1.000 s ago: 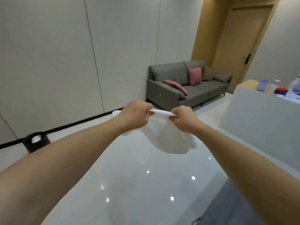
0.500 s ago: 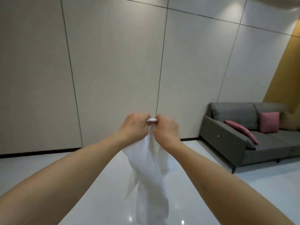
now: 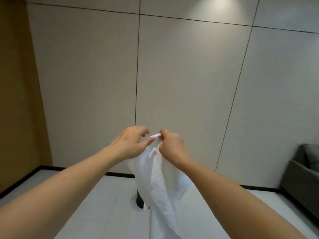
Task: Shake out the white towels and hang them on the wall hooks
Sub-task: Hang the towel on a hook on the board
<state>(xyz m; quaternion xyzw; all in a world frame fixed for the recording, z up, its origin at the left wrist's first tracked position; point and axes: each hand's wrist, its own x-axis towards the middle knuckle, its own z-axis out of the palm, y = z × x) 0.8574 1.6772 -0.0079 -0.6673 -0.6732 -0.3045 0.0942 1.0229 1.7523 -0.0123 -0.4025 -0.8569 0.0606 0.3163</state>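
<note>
A white towel (image 3: 160, 183) hangs down in loose folds in front of me, reaching past the bottom of the view. My right hand (image 3: 170, 145) pinches its top edge, where a small white loop or hem sticks out. My left hand (image 3: 131, 144) is right beside it, thumb and curled fingers touching the same top edge. Both arms are stretched out toward the beige panelled wall (image 3: 172, 75). No hooks show on the wall.
A dark round object (image 3: 139, 201) stands on the white tiled floor behind the towel, mostly hidden. A grey sofa (image 3: 303, 176) is at the right edge. A brown wall (image 3: 15, 83) meets the beige one at the left corner.
The view has swung left, from the sofa and counter to the bare wall corner. The towel went from bunched and stretched between both hands to hanging long from one gathered point.
</note>
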